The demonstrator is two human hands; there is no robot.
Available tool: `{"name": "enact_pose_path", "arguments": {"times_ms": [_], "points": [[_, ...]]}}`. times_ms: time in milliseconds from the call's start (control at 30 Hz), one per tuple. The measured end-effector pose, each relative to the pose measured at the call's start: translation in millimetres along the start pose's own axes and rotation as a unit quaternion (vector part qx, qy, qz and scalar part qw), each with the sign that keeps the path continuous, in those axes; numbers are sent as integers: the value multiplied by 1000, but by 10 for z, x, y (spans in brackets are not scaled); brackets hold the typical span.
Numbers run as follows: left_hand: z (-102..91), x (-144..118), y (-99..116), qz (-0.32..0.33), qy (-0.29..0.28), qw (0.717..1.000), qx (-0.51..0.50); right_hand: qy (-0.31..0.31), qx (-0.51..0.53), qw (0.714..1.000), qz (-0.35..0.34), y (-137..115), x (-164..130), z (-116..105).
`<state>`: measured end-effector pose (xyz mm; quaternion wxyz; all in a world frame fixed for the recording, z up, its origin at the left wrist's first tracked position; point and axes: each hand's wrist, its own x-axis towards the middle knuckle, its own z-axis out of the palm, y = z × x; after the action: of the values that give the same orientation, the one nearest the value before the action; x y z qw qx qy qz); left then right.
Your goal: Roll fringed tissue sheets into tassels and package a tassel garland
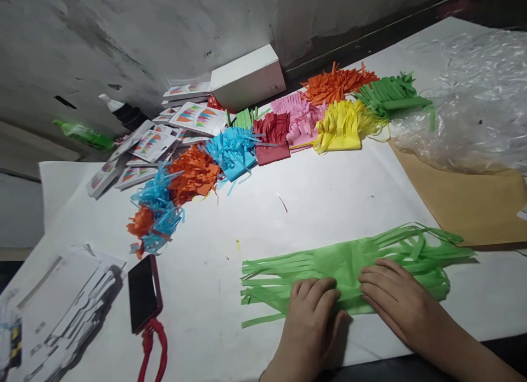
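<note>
A sheet of green fringed tissue paper (354, 264) lies flat on the white table (313, 201), its uncut middle band running across and its cut strips fanning out to both sides. The left hand (310, 308) rests on the near edge of the middle band, fingers curled and pressing down on the paper, holding nothing. The right hand (397, 297) lies just beside it on the same band, palm down with fingers spread flat, the green strips running out from under its fingertips.

Measured from the green sheet: a brown envelope (465, 201) sits just beyond its right end, with crumpled clear plastic (473, 107) farther back. Well behind the sheet, a curved row of finished fringed bundles (288, 129) in orange, blue, red, pink, yellow and green stretches across the table, ending near a white box (247, 77) and printed packets (164, 135). To the sheet's left lies a dark phone (143, 291) with a red cable (154, 343).
</note>
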<state>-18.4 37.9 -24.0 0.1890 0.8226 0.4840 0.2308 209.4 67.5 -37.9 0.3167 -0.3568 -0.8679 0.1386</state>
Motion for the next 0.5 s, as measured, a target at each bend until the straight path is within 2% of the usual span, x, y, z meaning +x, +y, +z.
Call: {"name": "enact_pose_path", "arguments": {"times_ms": [67,133,233,300,367,500], "points": [[-29,4,-22,-4,-5,1000,-5,-2,13,1000,1,41,-9,-27],[-72,42,-38,-34,-27,999,-21,-7,16,1000,8,89,15,-66],[-155,203,-43,-133,-92,987,-16,-19,-8,998,52,177,112,-89],[-206,366,-45,-208,-144,967,26,-38,-44,995,83,236,197,-60],[-238,534,-58,-255,-179,947,74,-55,-75,990,103,286,280,-6],[-257,752,-119,-282,-183,935,115,-52,-132,983,114,342,399,74]]}}
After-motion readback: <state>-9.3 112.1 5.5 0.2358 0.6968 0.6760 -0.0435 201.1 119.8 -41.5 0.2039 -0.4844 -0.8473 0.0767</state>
